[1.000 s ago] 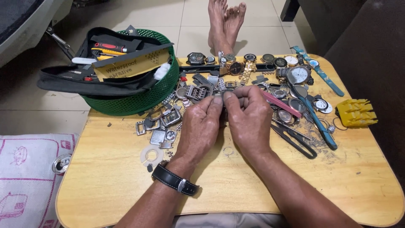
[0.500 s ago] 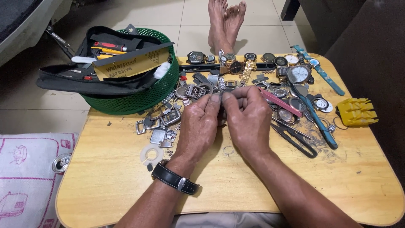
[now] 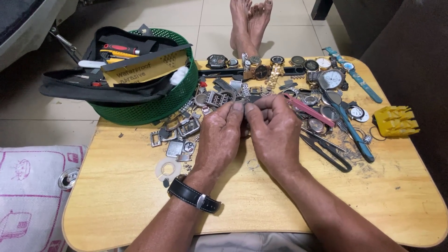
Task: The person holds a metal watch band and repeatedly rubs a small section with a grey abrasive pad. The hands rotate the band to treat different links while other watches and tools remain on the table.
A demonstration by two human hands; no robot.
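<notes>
- Small dark metal watch part sits pinched between the fingertips of both hands, mostly hidden, above the middle of the yellow wooden tabletop.
- Left hand, a black strap watch on its wrist, grips the part from the left.
- Right hand grips it from the right; the two hands touch.
- Just beyond lie loose silver watch cases, black scissors and a pink strap.
- Round green mesh basket stands at the far left; a yellow plastic block lies well to the right.
</notes>
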